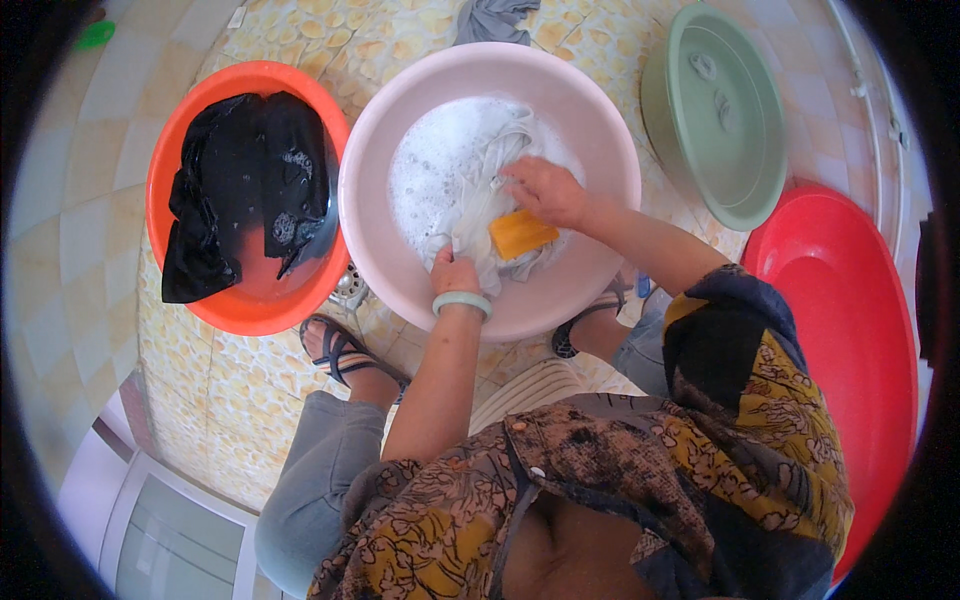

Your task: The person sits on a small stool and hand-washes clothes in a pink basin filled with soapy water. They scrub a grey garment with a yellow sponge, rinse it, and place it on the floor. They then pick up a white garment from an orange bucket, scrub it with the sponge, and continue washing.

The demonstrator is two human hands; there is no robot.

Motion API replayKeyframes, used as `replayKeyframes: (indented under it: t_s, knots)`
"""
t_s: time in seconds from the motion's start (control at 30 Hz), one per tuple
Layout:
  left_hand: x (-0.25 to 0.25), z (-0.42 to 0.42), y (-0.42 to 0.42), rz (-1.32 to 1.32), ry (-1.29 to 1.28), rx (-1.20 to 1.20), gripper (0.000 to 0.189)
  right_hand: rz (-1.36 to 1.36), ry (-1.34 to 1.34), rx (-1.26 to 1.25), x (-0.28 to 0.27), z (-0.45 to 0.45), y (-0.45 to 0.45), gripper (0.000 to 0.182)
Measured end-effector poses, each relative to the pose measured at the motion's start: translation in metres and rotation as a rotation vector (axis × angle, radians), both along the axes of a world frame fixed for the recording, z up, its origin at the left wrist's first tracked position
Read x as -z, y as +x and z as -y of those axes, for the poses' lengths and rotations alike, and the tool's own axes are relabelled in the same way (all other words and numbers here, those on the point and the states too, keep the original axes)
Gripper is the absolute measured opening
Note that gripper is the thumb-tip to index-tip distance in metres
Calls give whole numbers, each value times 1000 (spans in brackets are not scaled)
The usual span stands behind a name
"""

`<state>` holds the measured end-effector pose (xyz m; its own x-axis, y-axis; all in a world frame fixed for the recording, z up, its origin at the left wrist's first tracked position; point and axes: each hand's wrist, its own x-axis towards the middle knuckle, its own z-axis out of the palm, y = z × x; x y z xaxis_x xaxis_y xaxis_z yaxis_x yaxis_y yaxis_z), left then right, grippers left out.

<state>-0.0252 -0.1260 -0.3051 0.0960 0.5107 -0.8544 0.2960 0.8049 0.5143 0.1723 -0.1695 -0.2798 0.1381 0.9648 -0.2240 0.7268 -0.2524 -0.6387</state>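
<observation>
A large pale pink plastic basin [600, 127] holds sudsy water and a wet whitish cloth garment [484, 176]. My left hand [455, 274], with a pale green bangle at the wrist, grips the garment's near-left edge between thumb and fingers. On the garment's right part lies an orange-yellow bar of soap [523, 234], just below my right hand [546, 191]. The fingertips of my right hand rest on the cloth near a small fastener; whether they pinch it cannot be told. Foam covers the water left of the garment and hides part of it.
An orange basin [161, 187] with black wet clothing [232, 157] touches the pink one's left side. At right stand a tilted green basin [667, 112] and a red tub [840, 300]. Grey cloth [495, 21] lies beyond. A floor drain [349, 286] shows between basins.
</observation>
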Motion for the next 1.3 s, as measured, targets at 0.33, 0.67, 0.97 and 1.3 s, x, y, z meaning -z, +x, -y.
replayKeyframes:
  t_s: [0.33, 0.67, 0.97, 1.3]
  knots:
    - [6, -4, -3, 26, -21, 82, 38, 245, -210, -20, 33, -24, -4, 26]
    - [26, 0, -7, -21, 31, 142, 39, 66, -171, 99, 33, -22, -2, 9]
    - [24, -2, -8, -36, 29, 145, 36, 56, -114, 189, 18, -17, 1, 10]
    - [2, -5, -1, 21, -65, 37, 35, 219, -242, 137, -3, -51, -3, 15]
